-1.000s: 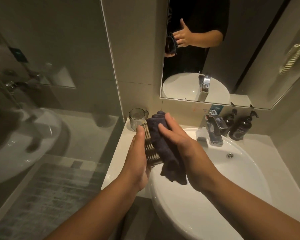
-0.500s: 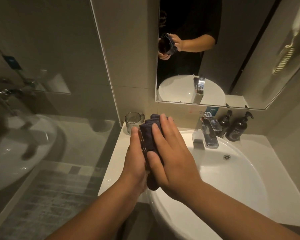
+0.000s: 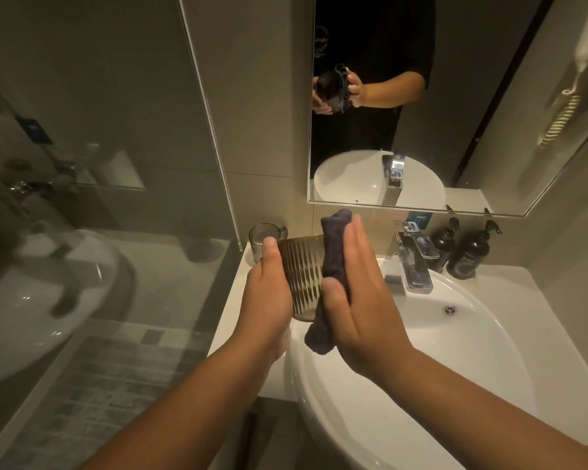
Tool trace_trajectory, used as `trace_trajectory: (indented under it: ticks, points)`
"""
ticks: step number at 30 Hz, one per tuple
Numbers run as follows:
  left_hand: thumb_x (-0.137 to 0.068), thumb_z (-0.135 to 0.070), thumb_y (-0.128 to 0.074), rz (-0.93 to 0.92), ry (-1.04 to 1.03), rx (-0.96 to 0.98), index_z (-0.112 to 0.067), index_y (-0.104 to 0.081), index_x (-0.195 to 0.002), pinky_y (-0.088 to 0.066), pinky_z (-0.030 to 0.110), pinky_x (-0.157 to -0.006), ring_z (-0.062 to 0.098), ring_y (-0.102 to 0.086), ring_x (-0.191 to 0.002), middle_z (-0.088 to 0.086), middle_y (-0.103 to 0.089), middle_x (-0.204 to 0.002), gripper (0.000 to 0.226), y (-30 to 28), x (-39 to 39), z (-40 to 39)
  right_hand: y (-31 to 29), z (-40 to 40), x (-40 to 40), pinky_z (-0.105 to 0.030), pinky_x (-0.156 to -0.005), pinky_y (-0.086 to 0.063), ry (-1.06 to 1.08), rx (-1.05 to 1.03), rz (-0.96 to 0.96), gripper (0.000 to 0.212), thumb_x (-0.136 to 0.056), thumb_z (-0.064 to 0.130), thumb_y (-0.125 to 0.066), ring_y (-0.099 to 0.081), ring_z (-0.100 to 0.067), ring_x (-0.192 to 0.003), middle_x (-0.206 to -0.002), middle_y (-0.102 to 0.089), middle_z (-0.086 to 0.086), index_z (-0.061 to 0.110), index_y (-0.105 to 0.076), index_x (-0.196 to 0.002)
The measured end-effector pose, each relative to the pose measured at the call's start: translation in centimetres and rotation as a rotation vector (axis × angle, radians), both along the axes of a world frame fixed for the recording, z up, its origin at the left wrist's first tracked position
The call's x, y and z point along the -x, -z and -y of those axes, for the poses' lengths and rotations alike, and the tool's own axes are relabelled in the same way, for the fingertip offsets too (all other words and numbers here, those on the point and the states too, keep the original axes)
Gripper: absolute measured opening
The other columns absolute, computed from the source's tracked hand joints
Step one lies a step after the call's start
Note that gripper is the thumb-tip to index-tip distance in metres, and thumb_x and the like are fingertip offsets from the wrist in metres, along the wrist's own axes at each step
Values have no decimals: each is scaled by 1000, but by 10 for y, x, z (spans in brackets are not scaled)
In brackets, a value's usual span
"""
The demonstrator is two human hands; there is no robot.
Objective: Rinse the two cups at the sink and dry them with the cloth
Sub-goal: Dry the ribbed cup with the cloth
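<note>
The left hand [image 3: 269, 293] is wrapped around a ribbed glass cup [image 3: 302, 276], thumb up along its near side, holding it tilted above the left edge of the white sink [image 3: 472, 351]. Against the cup's other side the right hand [image 3: 357, 300] presses a dark folded cloth [image 3: 333, 252], palm flat and fingers stretched upward, thumb tucked over the cloth's lower part; the cloth's top end sticks out above the fingertips and its bottom end hangs below the cup. Just behind the left thumb, a second clear cup [image 3: 262, 235] stands upright on the counter [image 3: 231, 300] in the back left corner. To the right, the chrome tap [image 3: 414, 262] is at the basin's rear, with two dark pump bottles [image 3: 469, 252] beside it under the mirror [image 3: 421, 130].
</note>
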State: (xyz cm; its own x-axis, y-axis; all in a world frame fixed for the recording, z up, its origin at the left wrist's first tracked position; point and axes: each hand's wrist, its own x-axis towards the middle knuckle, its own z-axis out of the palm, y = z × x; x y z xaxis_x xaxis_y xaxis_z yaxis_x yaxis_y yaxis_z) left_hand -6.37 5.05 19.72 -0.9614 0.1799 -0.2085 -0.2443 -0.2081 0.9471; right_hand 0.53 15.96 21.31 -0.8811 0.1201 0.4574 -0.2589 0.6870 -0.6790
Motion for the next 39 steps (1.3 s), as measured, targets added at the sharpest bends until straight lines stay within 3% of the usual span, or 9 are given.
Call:
trace_trajectory:
  ticks: [4,8,12,17,21,25,28,32,39]
  points:
    - [-85,-82,-28,27,194,-168,-24,-74,-120,-59,29,-85,21,-71,-114,8,-75,-121,82,0,-3,-1,-4,5,-1,-45,-120,-16,11,-355,-220,59,-94,27,-40,-16,-42,-146,-153,-19,-29,-3,-26,-143]
    - [-91,-76,-27,64,240,-330,-23,-74,-122,-58,25,-84,21,-68,-119,10,-72,-127,77,-1,-4,1,-7,8,-4,-52,-119,-19,-20,-404,-308,54,-93,25,-44,-18,-46,-143,-149,-25,-32,-3,-34,-139]
    - [-91,-74,-29,99,236,-312,-18,-75,-120,-60,31,-81,27,-69,-117,17,-71,-126,78,0,-3,5,-3,6,-6,-48,-120,-17,-79,-198,-218,56,-93,24,-39,-13,-39,-147,-155,-19,-26,1,-28,-143]
    - [-86,-79,-32,210,316,-342,-9,-70,-124,-58,43,-88,34,-67,-116,25,-66,-130,88,-3,-2,12,5,0,-5,-40,-121,-13,-176,301,-79,63,-95,32,-32,-9,-15,-150,-162,-12,-7,10,-18,-152]
    - [-93,-73,-31,242,327,-346,-8,-64,-134,-48,48,-107,35,-58,-129,21,-62,-136,84,-11,3,13,4,0,0,-47,-121,-15,-197,481,-69,60,-95,33,-34,-12,-13,-149,-163,-15,-2,17,-19,-152]
    - [-101,-63,-33,115,67,-52,-10,-68,-117,-58,42,-89,27,-72,-102,12,-73,-110,65,-14,10,2,6,-3,4,-25,-120,-11,-65,244,-54,63,-95,35,-31,-8,-7,-149,-163,-11,-4,14,-15,-153]
    - [-101,-64,-31,32,-74,57,-13,-68,-117,-56,46,-98,26,-72,-106,10,-74,-113,65,-11,7,-2,-1,-3,5,-29,-121,-13,-27,-67,-117,63,-94,28,-35,-10,-22,-150,-160,-13,-17,6,-16,-150]
    - [-96,-72,-22,39,199,-168,-22,-75,-118,-59,25,-81,19,-71,-113,8,-75,-120,76,-10,2,-3,-6,1,4,-46,-120,-17,8,-326,-244,57,-94,24,-40,-17,-44,-145,-152,-22,-32,-3,-27,-142]
    - [-96,-63,-29,83,226,-321,-10,-75,-112,-61,34,-79,27,-70,-111,17,-72,-119,72,-7,0,-3,-5,1,-2,-43,-121,-14,-74,-193,-212,58,-94,26,-40,-12,-34,-149,-157,-17,-23,6,-24,-146]
